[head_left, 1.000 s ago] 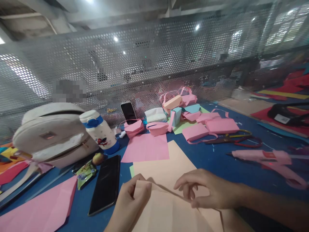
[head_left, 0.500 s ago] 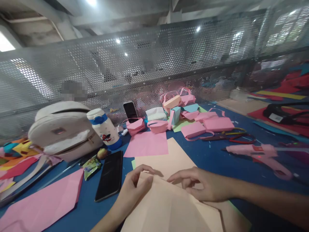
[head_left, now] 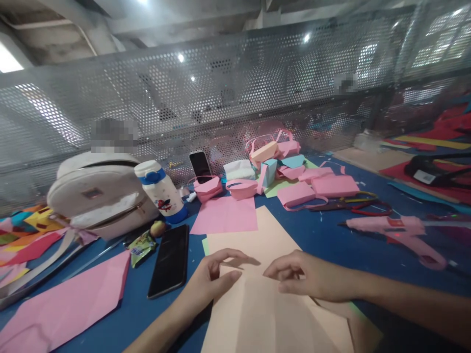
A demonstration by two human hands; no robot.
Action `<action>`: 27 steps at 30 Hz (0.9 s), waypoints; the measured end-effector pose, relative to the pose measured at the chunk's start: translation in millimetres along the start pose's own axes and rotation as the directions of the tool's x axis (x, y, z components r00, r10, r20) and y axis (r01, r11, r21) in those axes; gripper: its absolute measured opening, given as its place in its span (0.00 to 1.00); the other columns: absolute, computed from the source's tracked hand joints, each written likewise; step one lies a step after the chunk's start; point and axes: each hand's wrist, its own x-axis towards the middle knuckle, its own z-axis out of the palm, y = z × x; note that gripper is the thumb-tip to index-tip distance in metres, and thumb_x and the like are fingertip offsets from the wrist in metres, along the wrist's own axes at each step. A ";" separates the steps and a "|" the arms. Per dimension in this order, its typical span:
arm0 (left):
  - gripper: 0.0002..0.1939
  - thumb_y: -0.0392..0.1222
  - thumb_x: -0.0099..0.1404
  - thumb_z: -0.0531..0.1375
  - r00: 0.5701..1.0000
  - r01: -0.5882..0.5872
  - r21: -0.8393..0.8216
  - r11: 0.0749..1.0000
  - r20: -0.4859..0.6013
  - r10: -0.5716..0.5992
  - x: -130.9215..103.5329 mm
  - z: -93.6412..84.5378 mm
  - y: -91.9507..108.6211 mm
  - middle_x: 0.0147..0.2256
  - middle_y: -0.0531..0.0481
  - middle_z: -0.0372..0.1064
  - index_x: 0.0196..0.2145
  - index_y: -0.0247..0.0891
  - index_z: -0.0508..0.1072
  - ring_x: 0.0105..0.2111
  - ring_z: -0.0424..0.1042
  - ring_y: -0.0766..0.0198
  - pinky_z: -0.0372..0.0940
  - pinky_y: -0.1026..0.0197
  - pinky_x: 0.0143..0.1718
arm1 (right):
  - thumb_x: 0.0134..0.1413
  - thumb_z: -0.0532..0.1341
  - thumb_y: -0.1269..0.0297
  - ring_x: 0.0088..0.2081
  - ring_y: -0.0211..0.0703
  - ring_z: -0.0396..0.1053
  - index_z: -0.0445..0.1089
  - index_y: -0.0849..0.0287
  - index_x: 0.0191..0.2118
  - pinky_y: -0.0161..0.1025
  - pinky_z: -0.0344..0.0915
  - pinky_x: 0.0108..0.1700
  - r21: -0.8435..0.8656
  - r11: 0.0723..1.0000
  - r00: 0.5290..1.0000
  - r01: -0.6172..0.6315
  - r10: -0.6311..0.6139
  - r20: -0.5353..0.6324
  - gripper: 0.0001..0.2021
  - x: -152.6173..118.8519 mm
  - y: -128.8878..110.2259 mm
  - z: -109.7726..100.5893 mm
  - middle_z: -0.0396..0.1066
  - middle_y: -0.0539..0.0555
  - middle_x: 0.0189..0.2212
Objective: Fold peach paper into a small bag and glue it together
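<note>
A peach paper sheet (head_left: 279, 323) with a folded layer lies in front of me, creases running lengthwise down it. Over its upper left edge rests my left hand (head_left: 217, 274), thumb and forefinger stretched out and apart, the thumb near the fold. My right hand (head_left: 312, 277) has its fingers curled at the upper right edge, with the thumb on the paper and the fingertips just beyond the edge. Beneath and beyond it is another peach sheet (head_left: 257, 233), and a pink sheet (head_left: 224, 215) overlaps its far end.
On the left are a black phone (head_left: 169, 262), a snack packet (head_left: 143, 247), a white bottle (head_left: 162, 191), a backpack (head_left: 99, 201) and pink paper (head_left: 69, 304). At the right lie a pink glue gun (head_left: 401, 230) and scissors (head_left: 362, 203). Several small paper bags (head_left: 336, 186) sit before a perforated metal screen (head_left: 221, 98).
The thumb and forefinger of my left hand have spread away from the fold. My right thumb has come back slightly on the paper. The folded layer now lies flatter.
</note>
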 end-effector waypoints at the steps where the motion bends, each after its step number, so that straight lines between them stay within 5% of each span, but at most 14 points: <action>1: 0.29 0.58 0.57 0.67 1.000 0.021 -0.018 1.000 0.011 -0.021 -0.3 -0.9 -1.1 0.32 0.46 0.77 0.49 0.34 0.73 0.22 0.68 0.67 0.59 0.67 0.24 | 0.57 0.62 0.57 0.33 0.40 0.68 0.75 0.60 0.49 0.34 0.61 0.35 0.009 1.000 1.000 -0.007 0.007 -0.010 0.17 0.4 0.1 0.0 0.73 0.51 0.32; 7: 0.44 0.51 0.53 0.71 0.998 -0.034 -0.170 0.985 0.037 0.041 -1.4 -5.3 -7.8 0.45 0.42 0.75 0.63 0.41 0.59 0.41 0.76 0.54 0.69 0.56 0.43 | 0.58 0.60 0.52 0.34 0.43 0.69 0.74 0.60 0.42 0.36 0.62 0.37 -0.011 1.000 0.968 0.009 -0.011 -0.252 0.16 4.7 8.3 -2.4 0.72 0.52 0.31; 12: 0.58 0.47 0.51 0.72 0.997 0.039 -0.162 0.986 -0.064 -0.050 -2.7 -8.9 -16.2 0.40 0.43 0.75 0.70 0.40 0.43 0.37 0.76 0.55 0.70 0.55 0.39 | 0.58 0.60 0.51 0.36 0.45 0.70 0.74 0.59 0.40 0.38 0.64 0.38 -0.062 0.997 0.922 0.048 -0.068 -0.381 0.16 10.6 20.4 -11.6 0.74 0.53 0.33; 22: 0.32 0.47 0.52 0.72 0.946 -0.055 -0.009 0.998 -0.322 0.049 6.0 -24.2 -13.9 0.34 0.49 0.75 0.53 0.37 0.70 0.36 0.75 0.58 0.69 0.63 0.35 | 0.55 0.63 0.50 0.37 0.48 0.75 0.73 0.59 0.42 0.40 0.67 0.40 0.029 0.999 0.920 0.035 -0.021 -0.390 0.17 13.1 25.6 -21.1 0.77 0.53 0.32; 27: 0.34 0.44 0.51 0.73 0.955 -0.109 -0.149 0.983 -0.289 0.062 10.0 -32.1 -18.0 0.47 0.43 0.75 0.55 0.40 0.71 0.45 0.76 0.52 0.71 0.60 0.43 | 0.54 0.62 0.47 0.41 0.53 0.76 0.69 0.59 0.42 0.45 0.69 0.45 0.060 0.996 0.854 0.062 -0.022 -0.520 0.19 15.8 26.6 -26.6 0.78 0.56 0.35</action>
